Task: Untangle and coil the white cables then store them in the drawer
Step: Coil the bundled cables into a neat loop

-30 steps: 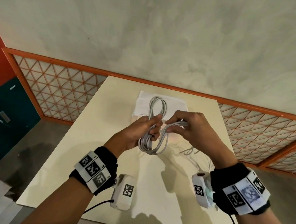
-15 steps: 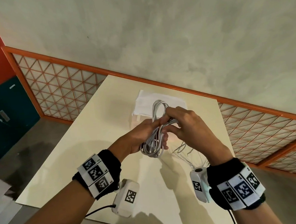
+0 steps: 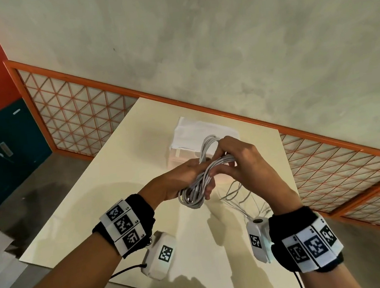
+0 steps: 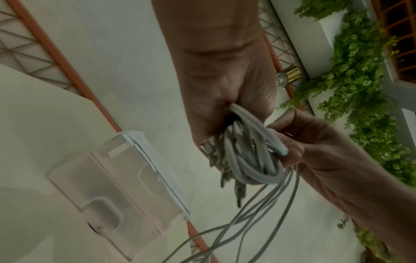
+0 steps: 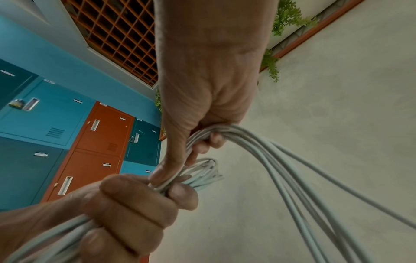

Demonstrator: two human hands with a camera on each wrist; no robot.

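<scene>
**White cables held in both hands above the table**

Head view: A bunch of white cables is held up in the air over the pale table. The left hand is wrapped around the lower part of the bunch, where the loops hang down. The right hand is closed on strands at the top of the bunch, and a loop sticks up behind its fingers. Thin loose strands are seen below the right hand, hanging down near the table. A small clear drawer box with a white top is seen on the table behind the hands, close to the wall. Black bands with square marks are worn on both wrists.

Left wrist view: The cables are gripped tight in the left hand. The right hand is touching the same bunch from the side. Long strands are seen trailing down and away. The drawer box is seen on the table, and it looks shut.

Right wrist view: Several strands are pinched between the thumb and fingers of the right hand. The left hand is clenched around the bunch just below. Blue and orange lockers are seen far behind.
</scene>
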